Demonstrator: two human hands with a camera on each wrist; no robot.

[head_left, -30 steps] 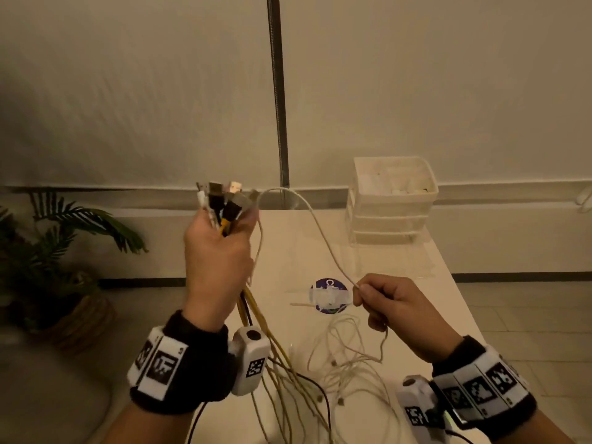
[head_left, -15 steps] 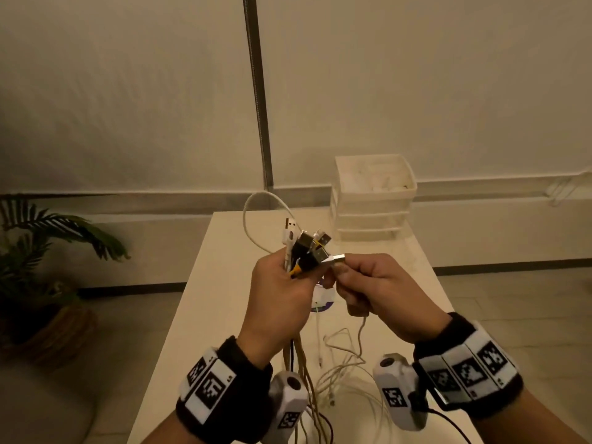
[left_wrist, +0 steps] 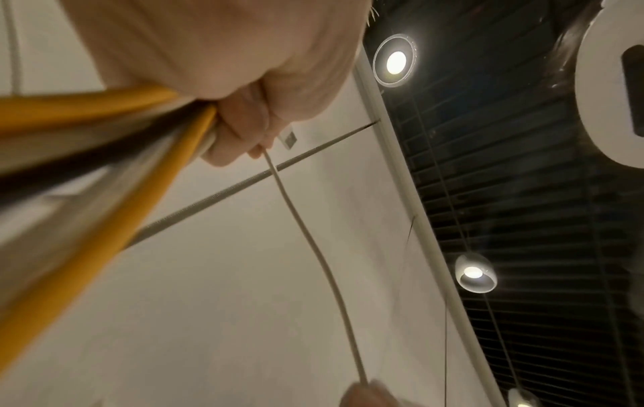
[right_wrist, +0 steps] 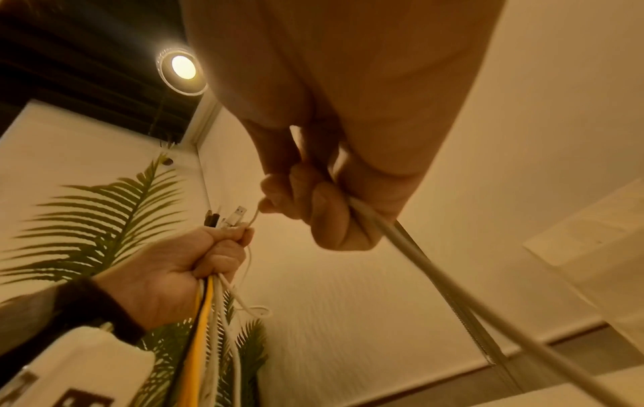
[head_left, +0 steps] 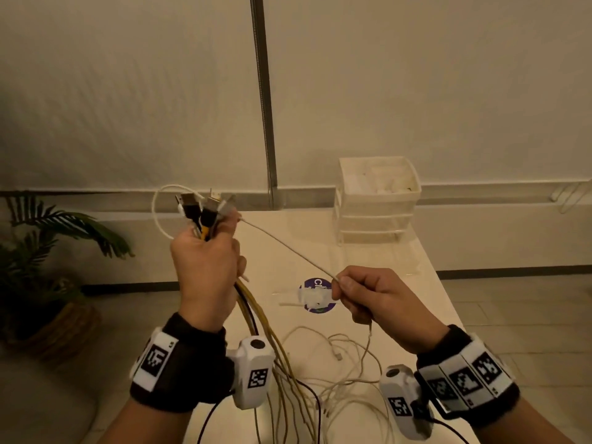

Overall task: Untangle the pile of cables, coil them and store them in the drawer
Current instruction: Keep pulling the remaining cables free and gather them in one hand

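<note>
My left hand (head_left: 205,261) is raised above the table and grips a bundle of cables (head_left: 253,318), yellow, black and white, with their plugs (head_left: 205,206) sticking up out of the fist. One thin white cable (head_left: 288,248) runs taut from that fist down to my right hand (head_left: 368,296), which pinches it between thumb and fingers. The left wrist view shows the yellow cables (left_wrist: 104,192) and the thin white cable (left_wrist: 313,247) leaving the left hand (left_wrist: 244,110). The right wrist view has the right hand (right_wrist: 313,198) closed round the white cable (right_wrist: 435,275). Loose cable ends (head_left: 336,363) lie tangled on the table.
A white stack of plastic drawers (head_left: 376,200) stands at the far right of the white table (head_left: 400,267). A round purple sticker (head_left: 315,294) marks the table's middle. A potted palm (head_left: 48,251) stands on the floor to the left.
The hands were together at the plugs half a second ago. Now my right hand has drawn away to the right and down, pulling one white cable taut from the left fist.
</note>
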